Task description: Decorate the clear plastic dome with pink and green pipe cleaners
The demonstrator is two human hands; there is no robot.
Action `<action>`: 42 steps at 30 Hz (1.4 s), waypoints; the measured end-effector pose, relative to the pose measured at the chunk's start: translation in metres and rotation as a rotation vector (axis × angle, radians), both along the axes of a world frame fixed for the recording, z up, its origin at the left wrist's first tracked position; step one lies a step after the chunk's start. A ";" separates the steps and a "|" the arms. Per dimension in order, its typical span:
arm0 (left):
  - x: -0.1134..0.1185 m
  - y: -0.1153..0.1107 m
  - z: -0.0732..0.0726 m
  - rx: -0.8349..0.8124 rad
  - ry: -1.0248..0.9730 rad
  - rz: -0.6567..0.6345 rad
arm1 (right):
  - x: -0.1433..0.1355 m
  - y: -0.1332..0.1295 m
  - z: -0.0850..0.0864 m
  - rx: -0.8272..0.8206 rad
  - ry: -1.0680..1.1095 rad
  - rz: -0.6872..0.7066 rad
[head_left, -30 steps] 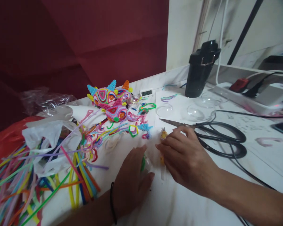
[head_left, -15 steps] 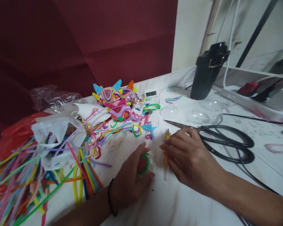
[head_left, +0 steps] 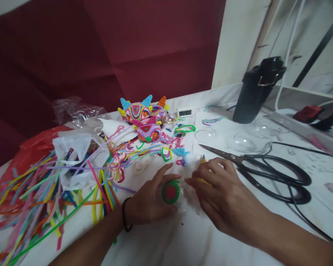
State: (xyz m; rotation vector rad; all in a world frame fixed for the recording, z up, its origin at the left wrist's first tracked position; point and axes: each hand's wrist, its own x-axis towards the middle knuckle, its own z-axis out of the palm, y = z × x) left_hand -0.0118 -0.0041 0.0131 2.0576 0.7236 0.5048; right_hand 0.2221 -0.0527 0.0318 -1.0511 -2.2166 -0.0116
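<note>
My left hand (head_left: 147,201) curves its fingers and thumb around a clear plastic dome (head_left: 180,207). On the dome lies a round coil (head_left: 171,192), red in the middle with a green rim. Just to its right, my right hand (head_left: 219,184) is closed on a slim yellow tube (head_left: 204,181), mostly hidden behind the fingers. Large black-handled scissors (head_left: 255,166) lie beyond the right hand, blades pointing left. A blue twisted cone (head_left: 180,151) and a small green-and-yellow ring (head_left: 166,154) rest on the table ahead of my hands.
Colourful pipe cleaners (head_left: 39,199) spread over the left side. Finished animal heads (head_left: 148,131) stand at the back by a small digital clock (head_left: 185,112). Clear half-domes (head_left: 244,140), a black bottle (head_left: 256,92) and a power strip (head_left: 302,122) are at the right.
The view has shifted slightly left. My left hand has turned, so the red-and-green coil shows more fully. My right hand now covers more of the yellow tube, which looks more tilted.
</note>
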 end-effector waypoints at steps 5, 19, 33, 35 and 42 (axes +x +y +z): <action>-0.003 0.004 0.002 0.109 0.020 0.022 | -0.001 -0.001 0.000 -0.015 -0.014 0.034; -0.003 0.009 0.006 0.288 0.129 0.011 | 0.038 0.011 0.005 -0.200 -0.188 -0.095; -0.003 0.004 0.001 0.223 0.066 0.176 | 0.042 0.015 -0.020 -0.320 -0.350 -0.179; -0.002 0.003 0.001 0.226 0.055 0.168 | 0.044 0.016 -0.022 -0.322 -0.346 -0.171; -0.001 0.003 0.001 0.233 0.057 0.181 | 0.041 0.018 -0.023 -0.356 -0.337 -0.139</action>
